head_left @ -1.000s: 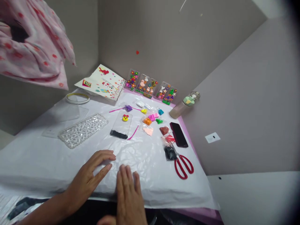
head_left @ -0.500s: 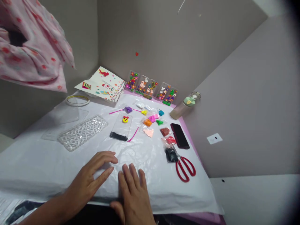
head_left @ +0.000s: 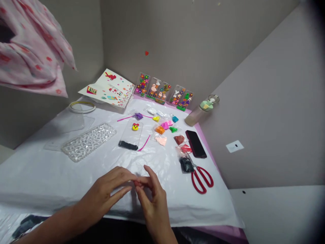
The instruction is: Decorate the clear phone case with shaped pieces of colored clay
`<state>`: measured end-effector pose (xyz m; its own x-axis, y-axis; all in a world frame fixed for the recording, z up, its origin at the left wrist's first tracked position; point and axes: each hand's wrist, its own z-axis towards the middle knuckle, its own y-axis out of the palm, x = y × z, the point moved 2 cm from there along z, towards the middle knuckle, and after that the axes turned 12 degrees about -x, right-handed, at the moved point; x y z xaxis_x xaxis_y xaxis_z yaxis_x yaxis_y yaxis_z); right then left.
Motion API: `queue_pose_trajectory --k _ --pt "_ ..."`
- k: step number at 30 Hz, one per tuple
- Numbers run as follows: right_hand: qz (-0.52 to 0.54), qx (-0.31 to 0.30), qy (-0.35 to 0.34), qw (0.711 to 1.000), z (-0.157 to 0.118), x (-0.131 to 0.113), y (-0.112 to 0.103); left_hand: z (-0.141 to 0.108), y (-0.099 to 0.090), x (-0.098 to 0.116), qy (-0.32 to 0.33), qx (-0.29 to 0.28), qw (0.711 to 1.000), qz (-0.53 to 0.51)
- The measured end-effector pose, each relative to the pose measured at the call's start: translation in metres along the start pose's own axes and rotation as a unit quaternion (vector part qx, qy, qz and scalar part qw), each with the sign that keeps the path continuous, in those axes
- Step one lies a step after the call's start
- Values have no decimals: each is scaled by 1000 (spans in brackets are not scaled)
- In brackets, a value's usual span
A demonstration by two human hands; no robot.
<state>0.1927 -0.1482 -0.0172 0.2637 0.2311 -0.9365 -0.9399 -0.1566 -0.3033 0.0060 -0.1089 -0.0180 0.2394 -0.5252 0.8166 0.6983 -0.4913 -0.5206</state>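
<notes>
My right hand [head_left: 154,198] pinches a tiny red piece [head_left: 137,183] between thumb and index finger, above the near part of the white-covered table. My left hand [head_left: 109,191] is beside it, its index fingertip touching the red piece or the right fingertips, its thumb held apart. Beyond them lies a clear phone case [head_left: 131,135] with a black strip at its near end and a yellow face with red pieces [head_left: 135,126] near its far end. A thin pink tool [head_left: 144,143] rests at the case's right side.
Textured clear case [head_left: 88,141] at left. Bagged clay, including orange [head_left: 160,129] and black [head_left: 187,165], right of centre. Red-handled scissors [head_left: 202,179], a phone [head_left: 196,144] and a bottle [head_left: 199,113] at right. Decorated cases [head_left: 154,88] and a drawing book [head_left: 109,88] stand behind.
My right hand has turned from lying flat on the table to a pinch with the small red piece. My left hand has moved right, to meet its fingertips.
</notes>
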Motion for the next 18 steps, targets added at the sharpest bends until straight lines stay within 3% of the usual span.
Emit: queue_pose_trajectory --k 6,11,18 --pt "36 -33 36 998 2 -6 4 5 -2 5 41 -20 997 65" --pt "76 -29 68 994 4 -4 8 5 -4 9 67 1 989 132" --pt "123 -67 94 986 11 -16 13 1 -3 8 39 16 985 165"
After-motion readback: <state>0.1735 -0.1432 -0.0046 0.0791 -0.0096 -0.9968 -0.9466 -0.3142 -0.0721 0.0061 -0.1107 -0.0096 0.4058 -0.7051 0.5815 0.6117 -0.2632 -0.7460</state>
